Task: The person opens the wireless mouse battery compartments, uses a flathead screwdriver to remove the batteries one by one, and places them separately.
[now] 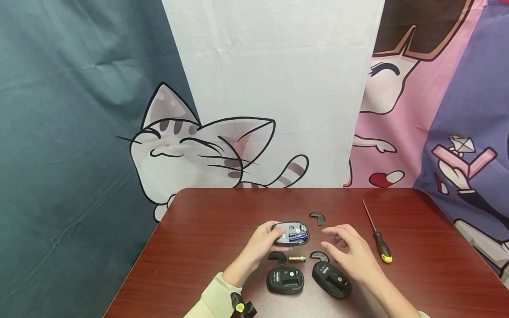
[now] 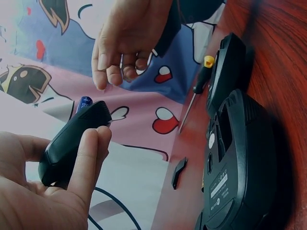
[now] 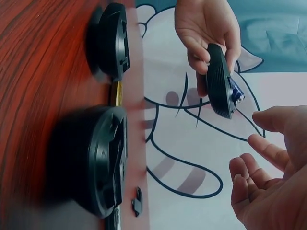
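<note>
My left hand (image 1: pixel 262 242) grips a black computer mouse (image 1: pixel 283 240), its underside turned up and its battery compartment uncovered. A blue battery (image 1: pixel 298 237) is at that compartment; in the right wrist view the blue battery (image 3: pixel 237 91) juts out from the mouse (image 3: pixel 218 84). To the right of the mouse, my right hand (image 1: pixel 351 251) hovers apart from it with loosely bent fingers and nothing in them. The left wrist view shows the fingers of the left hand (image 2: pixel 84 167) supporting the mouse (image 2: pixel 72 143) along its side.
Two more black mice (image 1: pixel 285 280) (image 1: pixel 332 279) lie underside up on the red-brown table (image 1: pixel 191 256). Around them are a gold-green battery (image 1: pixel 297 259) and black battery covers (image 1: pixel 277 257) (image 1: pixel 319 256) (image 1: pixel 318 217). A screwdriver (image 1: pixel 381 245) lies at the right.
</note>
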A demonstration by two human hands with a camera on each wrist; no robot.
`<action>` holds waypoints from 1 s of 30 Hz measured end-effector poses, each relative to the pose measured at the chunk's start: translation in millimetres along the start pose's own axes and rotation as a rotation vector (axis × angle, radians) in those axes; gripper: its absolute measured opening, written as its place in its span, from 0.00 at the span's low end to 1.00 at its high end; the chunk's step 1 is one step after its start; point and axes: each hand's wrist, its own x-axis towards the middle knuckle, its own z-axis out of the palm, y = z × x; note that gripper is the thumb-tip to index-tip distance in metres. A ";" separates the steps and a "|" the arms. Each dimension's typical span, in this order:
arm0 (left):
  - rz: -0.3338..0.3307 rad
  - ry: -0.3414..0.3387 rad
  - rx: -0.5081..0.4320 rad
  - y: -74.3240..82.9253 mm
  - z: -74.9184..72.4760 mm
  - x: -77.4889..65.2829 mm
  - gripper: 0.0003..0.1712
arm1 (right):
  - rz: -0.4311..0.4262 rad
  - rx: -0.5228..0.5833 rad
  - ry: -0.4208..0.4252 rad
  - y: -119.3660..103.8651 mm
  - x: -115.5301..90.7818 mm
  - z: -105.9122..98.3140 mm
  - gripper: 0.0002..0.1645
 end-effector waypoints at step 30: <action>0.000 -0.012 0.020 3.2 2.5 -0.5 0.22 | -0.085 0.060 -0.042 -19.2 10.9 19.5 0.17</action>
